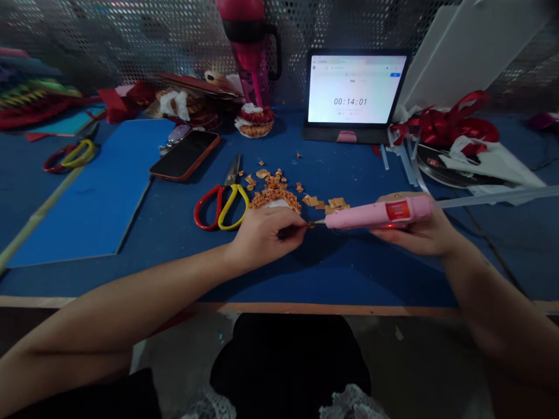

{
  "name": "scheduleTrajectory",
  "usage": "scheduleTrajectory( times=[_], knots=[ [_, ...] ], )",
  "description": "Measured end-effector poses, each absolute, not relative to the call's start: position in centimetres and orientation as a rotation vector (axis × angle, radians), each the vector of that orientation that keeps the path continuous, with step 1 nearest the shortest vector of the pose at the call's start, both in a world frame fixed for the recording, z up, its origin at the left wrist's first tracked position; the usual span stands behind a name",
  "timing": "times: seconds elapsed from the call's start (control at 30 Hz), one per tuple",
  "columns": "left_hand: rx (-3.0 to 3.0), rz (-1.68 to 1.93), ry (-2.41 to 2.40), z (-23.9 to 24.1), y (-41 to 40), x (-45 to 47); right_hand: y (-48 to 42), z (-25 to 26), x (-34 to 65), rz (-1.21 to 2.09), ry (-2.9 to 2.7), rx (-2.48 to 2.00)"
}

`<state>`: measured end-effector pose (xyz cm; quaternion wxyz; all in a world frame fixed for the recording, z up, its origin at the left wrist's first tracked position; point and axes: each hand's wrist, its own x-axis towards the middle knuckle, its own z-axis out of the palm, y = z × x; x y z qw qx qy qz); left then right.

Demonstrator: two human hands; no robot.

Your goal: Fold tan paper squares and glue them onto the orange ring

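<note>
My right hand [414,230] is closed around a pink glue gun [367,215], a clear glue stick [493,199] jutting from its back and a red light glowing on its body. Its nozzle points left, at the fingertips of my left hand [271,235]. Those fingers pinch a small orange-brown ribbon piece [310,224], close against the nozzle tip. Partly hidden behind my left hand lies a round white piece covered in orange-brown ruffles [275,196]. Small flat tan squares [336,203] lie behind the glue gun.
Red-and-yellow scissors [222,203] lie left of the ruffled piece. Farther left are a phone [186,154], a blue board [100,186] and more scissors [72,156]. A tablet [358,90] stands at the back beside a pink tumbler [251,55]. Glue sticks [406,160] and red ribbon [454,125] lie at right.
</note>
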<state>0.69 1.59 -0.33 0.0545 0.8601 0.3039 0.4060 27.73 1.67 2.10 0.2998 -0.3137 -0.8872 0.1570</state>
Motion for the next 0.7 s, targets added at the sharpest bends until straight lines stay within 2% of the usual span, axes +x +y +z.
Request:
scheduleTrajectory(
  times=[0.2, 0.7],
  knots=[
    [2.612, 1.222, 0.924, -0.42, 1.59, 0.69, 1.78, 1.9, 27.84, 0.33, -2.375, -0.787],
    [2.618, 1.211, 0.93, -0.31, 1.52, 0.68, 1.71, 2.12, 27.96, 0.456, -2.332, -0.79]
  ],
)
